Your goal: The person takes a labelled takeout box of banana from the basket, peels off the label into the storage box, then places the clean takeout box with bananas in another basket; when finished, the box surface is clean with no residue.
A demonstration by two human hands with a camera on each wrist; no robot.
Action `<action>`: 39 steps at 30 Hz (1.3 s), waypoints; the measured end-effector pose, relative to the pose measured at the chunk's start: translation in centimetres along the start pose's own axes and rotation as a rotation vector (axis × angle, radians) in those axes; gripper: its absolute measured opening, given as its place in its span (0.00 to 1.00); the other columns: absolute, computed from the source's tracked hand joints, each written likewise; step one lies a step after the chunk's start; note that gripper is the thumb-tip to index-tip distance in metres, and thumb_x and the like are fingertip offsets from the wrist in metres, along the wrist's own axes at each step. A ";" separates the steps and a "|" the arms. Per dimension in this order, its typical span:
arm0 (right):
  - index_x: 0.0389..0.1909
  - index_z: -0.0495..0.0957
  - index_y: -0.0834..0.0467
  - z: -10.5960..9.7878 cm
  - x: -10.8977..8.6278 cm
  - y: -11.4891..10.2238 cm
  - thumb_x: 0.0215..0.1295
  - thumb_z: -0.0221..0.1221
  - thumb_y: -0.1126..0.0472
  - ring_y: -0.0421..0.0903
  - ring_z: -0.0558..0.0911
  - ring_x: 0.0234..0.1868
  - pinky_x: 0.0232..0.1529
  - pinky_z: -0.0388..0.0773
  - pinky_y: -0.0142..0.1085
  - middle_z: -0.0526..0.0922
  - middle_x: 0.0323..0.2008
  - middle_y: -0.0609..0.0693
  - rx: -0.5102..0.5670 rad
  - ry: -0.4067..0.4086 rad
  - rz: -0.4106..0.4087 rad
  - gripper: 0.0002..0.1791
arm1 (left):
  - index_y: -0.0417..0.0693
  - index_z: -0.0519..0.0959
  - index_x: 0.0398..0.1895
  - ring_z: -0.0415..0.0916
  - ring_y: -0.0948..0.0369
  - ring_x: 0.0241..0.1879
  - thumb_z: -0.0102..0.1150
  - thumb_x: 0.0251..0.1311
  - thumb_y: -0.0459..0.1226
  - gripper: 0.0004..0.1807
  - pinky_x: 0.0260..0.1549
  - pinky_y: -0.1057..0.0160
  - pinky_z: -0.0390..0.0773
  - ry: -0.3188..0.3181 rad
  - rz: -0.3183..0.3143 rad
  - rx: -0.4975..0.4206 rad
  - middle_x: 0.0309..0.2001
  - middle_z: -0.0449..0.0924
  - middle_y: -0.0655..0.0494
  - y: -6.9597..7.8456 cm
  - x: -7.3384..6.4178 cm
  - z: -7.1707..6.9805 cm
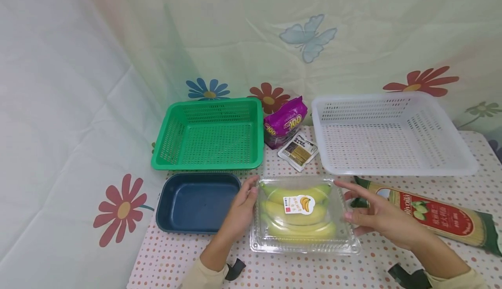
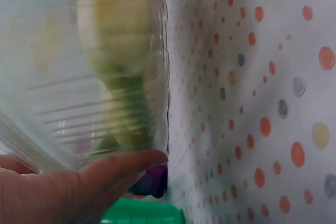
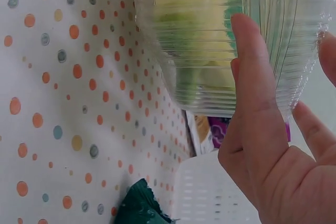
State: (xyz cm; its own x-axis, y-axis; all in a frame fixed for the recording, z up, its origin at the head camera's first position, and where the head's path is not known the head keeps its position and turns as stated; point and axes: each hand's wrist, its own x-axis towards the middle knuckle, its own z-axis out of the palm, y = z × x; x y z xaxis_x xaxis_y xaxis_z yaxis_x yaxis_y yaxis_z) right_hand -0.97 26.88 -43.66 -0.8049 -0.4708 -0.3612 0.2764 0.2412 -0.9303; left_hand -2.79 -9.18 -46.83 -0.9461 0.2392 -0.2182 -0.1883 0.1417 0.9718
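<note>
A clear plastic box (image 1: 303, 241) holds yellow bananas (image 1: 270, 212) with green ends, and a white label with a banana picture is on its lid. My left hand (image 1: 242, 208) grips the box's left side; in the left wrist view its thumb (image 2: 126, 169) lies along the ribbed wall. On the opposite side, my right hand (image 1: 386, 219) holds the box by its right edge, thumb and fingers spread along it. The right wrist view shows fingers (image 3: 254, 72) against the ribbed wall, close over the dotted tablecloth.
A green basket (image 1: 213, 167) stands behind a dark blue tub (image 1: 198, 232) on the left. A white basket (image 1: 396, 171) is at the back right. Between the baskets are a purple bag (image 1: 284, 121) and a small packet (image 1: 299, 151). A spaghetti pack (image 1: 443, 217) lies beside my right hand.
</note>
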 end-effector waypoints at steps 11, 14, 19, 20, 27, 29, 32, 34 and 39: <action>0.82 0.48 0.43 0.0 0.7 0.9 0.72 0.61 0.62 0.50 0.84 0.45 0.42 0.87 0.49 0.47 0.70 0.71 0.015 0.029 0.020 0.44 | 0.64 0.61 0.78 0.46 0.47 0.81 0.36 0.82 0.47 0.24 0.77 0.36 0.46 0.034 -0.008 0.035 0.80 0.55 0.52 -0.8 0.6 0.7; 0.82 0.47 0.44 0.1 0.9 1.1 0.72 0.61 0.62 0.49 0.83 0.43 0.43 0.87 0.49 0.48 0.70 0.71 0.019 0.032 0.018 0.45 | 0.63 0.61 0.78 0.45 0.47 0.81 0.36 0.82 0.47 0.24 0.77 0.36 0.46 0.037 -0.011 0.038 0.81 0.54 0.51 -0.9 0.8 0.7; 0.82 0.47 0.45 0.3 1.2 1.4 0.71 0.63 0.61 0.49 0.83 0.41 0.43 0.87 0.47 0.49 0.71 0.71 0.002 0.055 0.024 0.46 | 0.64 0.60 0.78 0.43 0.49 0.81 0.35 0.82 0.46 0.25 0.78 0.38 0.45 0.042 -0.035 0.037 0.81 0.52 0.50 -0.9 1.0 0.8; 0.82 0.47 0.45 0.3 1.2 1.5 0.71 0.63 0.61 0.49 0.83 0.41 0.43 0.87 0.47 0.49 0.71 0.71 -0.002 0.060 0.025 0.46 | 0.65 0.59 0.78 0.43 0.49 0.82 0.35 0.82 0.46 0.25 0.78 0.39 0.45 0.043 -0.042 0.034 0.82 0.51 0.50 -0.9 1.1 0.8; 0.82 0.48 0.45 0.4 1.5 1.5 0.70 0.63 0.60 0.47 0.80 0.36 0.42 0.87 0.47 0.50 0.71 0.68 -0.012 0.079 0.022 0.46 | 0.66 0.60 0.78 0.42 0.50 0.82 0.34 0.82 0.44 0.24 0.78 0.39 0.44 0.063 -0.063 0.018 0.82 0.51 0.50 -0.9 1.5 1.1; 0.82 0.48 0.45 0.4 1.6 1.5 0.70 0.63 0.60 0.47 0.81 0.36 0.42 0.87 0.47 0.50 0.70 0.68 -0.004 0.079 0.019 0.46 | 0.65 0.59 0.78 0.42 0.50 0.82 0.34 0.83 0.44 0.24 0.78 0.40 0.44 0.065 -0.061 0.017 0.82 0.51 0.52 -0.9 1.7 1.2; 0.82 0.47 0.46 0.5 1.6 1.6 0.71 0.63 0.61 0.46 0.81 0.38 0.42 0.87 0.47 0.49 0.70 0.67 0.005 0.076 0.011 0.46 | 0.66 0.59 0.78 0.42 0.51 0.82 0.35 0.83 0.45 0.25 0.78 0.40 0.44 0.072 -0.056 0.021 0.81 0.52 0.53 -1.0 1.8 1.3; 0.82 0.47 0.47 0.5 1.7 1.7 0.71 0.63 0.62 0.46 0.81 0.37 0.42 0.87 0.47 0.49 0.69 0.67 0.009 0.075 0.005 0.46 | 0.65 0.59 0.78 0.43 0.51 0.82 0.35 0.83 0.45 0.24 0.78 0.41 0.45 0.075 -0.053 0.023 0.81 0.52 0.53 -1.0 1.8 1.3; 0.82 0.47 0.47 0.4 1.8 2.0 0.70 0.63 0.62 0.46 0.81 0.37 0.41 0.87 0.47 0.49 0.69 0.67 0.003 0.082 0.005 0.46 | 0.64 0.60 0.78 0.45 0.49 0.81 0.34 0.83 0.44 0.24 0.78 0.39 0.47 0.086 -0.045 0.033 0.81 0.54 0.50 -1.2 1.8 1.3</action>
State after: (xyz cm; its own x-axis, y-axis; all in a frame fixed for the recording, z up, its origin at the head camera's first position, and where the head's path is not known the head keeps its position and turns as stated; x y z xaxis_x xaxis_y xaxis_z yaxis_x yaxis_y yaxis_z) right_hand -1.62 26.14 -46.19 -0.8438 -0.3987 -0.3592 0.2815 0.2411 -0.9288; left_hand -3.96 -7.61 -48.49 -0.9562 0.1489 -0.2520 -0.2239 0.1823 0.9574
